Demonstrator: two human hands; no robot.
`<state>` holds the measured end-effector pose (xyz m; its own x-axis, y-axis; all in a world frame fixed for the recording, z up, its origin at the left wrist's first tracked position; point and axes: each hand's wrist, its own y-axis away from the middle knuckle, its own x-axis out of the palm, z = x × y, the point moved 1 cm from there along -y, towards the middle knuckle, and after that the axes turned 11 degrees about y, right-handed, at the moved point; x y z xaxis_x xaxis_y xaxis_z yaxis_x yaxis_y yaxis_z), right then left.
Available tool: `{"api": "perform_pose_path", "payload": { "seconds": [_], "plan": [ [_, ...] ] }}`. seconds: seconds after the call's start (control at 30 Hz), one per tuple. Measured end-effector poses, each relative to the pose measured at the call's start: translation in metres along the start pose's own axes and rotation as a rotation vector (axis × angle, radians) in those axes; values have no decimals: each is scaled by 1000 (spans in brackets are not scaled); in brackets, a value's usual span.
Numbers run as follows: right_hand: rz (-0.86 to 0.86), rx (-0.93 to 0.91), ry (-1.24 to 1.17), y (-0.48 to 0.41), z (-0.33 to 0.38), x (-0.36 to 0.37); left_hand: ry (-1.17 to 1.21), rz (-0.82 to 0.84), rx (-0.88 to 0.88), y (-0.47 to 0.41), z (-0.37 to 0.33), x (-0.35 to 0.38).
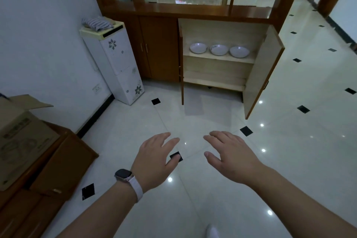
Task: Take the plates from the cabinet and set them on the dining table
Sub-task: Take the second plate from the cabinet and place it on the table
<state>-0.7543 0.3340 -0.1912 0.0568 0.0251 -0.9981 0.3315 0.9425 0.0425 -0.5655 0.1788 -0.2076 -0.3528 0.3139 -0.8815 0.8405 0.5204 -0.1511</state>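
Cabinet [222, 31] doors wide open, three plates [219, 49] side by side on the shelf [218, 59]. Left hand [154, 160] and right hand [233, 158] hover above the floor [212, 189], each grip wide and relaxed.

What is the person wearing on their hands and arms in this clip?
Both forearms are bare, with no sleeves in view. The left hand and right hand wear no gloves or rings that show. The left wrist carries a smartwatch with a dark square face and a pale pink band.

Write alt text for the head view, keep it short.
Three white plates sit in a row on the upper shelf of an open wooden cabinet across a glossy tiled floor. The left hand, wearing a watch, and the right hand reach forward, open and empty.
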Motion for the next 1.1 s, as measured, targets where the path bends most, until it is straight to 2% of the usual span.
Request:
{"api": "perform_pose_path", "payload": {
  "seconds": [0.27, 0.57, 0.83, 1.1],
  "plan": [
    [13, 24, -52, -65, -120, -17, -38, 19, 26, -132, -40, 27],
    [-42, 5, -61, -136, -167, -27, -70, 26, 107, -220, -43, 38],
    [-31, 49, 23, -217, -181, -16, -62, 37, 129, -293, 15, 44],
    [36, 155, 74, -331, -178, -16, -74, 94, 269, -393, 97, 40]
  ]
}}
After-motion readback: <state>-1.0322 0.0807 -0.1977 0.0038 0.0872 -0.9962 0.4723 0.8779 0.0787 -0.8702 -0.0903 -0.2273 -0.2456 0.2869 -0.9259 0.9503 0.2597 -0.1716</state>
